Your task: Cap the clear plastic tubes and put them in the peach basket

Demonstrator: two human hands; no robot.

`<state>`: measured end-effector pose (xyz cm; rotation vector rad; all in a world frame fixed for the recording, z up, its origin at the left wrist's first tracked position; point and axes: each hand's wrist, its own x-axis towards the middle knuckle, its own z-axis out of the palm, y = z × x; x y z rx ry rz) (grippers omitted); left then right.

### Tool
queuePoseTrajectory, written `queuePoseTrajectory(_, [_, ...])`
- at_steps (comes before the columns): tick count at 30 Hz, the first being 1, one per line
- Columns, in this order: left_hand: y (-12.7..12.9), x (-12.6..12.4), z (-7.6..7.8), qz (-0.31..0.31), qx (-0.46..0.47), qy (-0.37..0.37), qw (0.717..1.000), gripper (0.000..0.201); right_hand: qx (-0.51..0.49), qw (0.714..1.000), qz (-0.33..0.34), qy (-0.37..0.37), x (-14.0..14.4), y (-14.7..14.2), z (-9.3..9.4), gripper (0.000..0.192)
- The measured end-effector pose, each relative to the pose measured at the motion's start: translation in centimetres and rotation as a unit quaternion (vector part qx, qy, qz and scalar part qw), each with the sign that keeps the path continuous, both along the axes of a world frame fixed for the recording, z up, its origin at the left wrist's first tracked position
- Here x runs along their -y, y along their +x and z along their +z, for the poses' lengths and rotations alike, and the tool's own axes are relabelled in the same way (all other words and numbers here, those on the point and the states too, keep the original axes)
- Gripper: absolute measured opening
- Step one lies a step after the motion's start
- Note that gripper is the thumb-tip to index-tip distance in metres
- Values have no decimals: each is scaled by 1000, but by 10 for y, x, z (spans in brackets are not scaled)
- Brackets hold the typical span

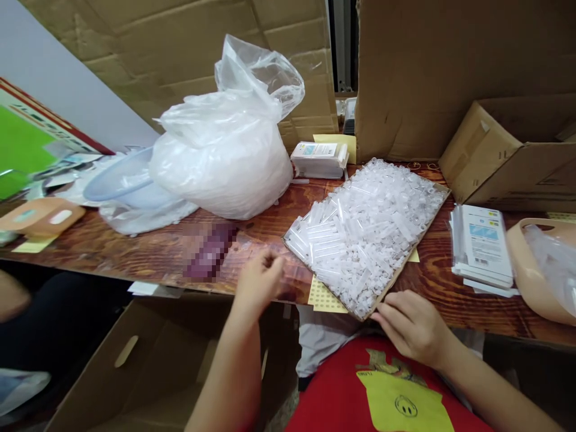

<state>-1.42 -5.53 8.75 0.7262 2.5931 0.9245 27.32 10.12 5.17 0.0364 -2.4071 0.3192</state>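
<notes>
Right now, from the head camera, the landmark is the tray (438,193), a flat cardboard sheet lying at an angle on the wooden table (135,252) and heaped with clear plastic tubes (364,234). The left hand (260,282) hovers over the table edge just left of the tray's near corner, fingers curled in with the tips pinched together; whether anything small sits between them I cannot tell. The right hand (411,327) rests at the tray's near edge, fingers loosely bent and pointing left, fingertips touching or just beside the cardboard corner; it grips nothing that I can see. A yellow dotted sheet (324,298) pokes out from under the tray's near corner, between the two hands.

Left of the tray sits a big white plastic bag (225,150), knotted loosely at the top, with a pale blue bowl (119,179) partly behind it. Behind the tray, against the cardboard wall, lies a small white packet (318,159). Right of the tray is a stack of labelled packets (482,249), and beyond that a beige basket (533,276) with clear plastic inside. Further right of the tray stands an open box (508,156). Below the table edge, left of the tray, another open carton (148,360) stands on the floor.
</notes>
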Motion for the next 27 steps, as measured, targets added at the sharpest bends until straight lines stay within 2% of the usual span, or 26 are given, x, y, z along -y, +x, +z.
queuePoseTrajectory(1, [-18, -2, -3, 30, -34, 8, 999, 17, 5, 1000, 7, -11, 8, -3, -8, 7])
queuePoseTrajectory(3, [-46, -9, -12, 33, -64, 15, 997, 32, 14, 999, 15, -29, 17, -8, -23, 8])
queuePoseTrajectory(7, [-70, -25, -35, -88, 36, 55, 994, 60, -4, 998, -4, -63, 22, -14, -43, 11])
queuePoseTrajectory(11, [-74, -30, -43, -124, 62, 69, 988, 72, -34, 996, -26, -79, 26, -12, -51, 9])
queuePoseTrajectory(14, [-79, -32, -43, -132, 81, 78, 985, 69, -41, 993, -57, -93, 30, -11, -54, 8])
queuePoseTrajectory(21, [-79, -35, -49, -94, 101, 88, 986, 69, -64, 987, -82, -122, 29, -9, -57, 14])
queuePoseTrajectory(27, [-64, -34, -45, -85, 134, 129, 979, 73, -54, 985, -55, -151, 17, 5, -53, 18])
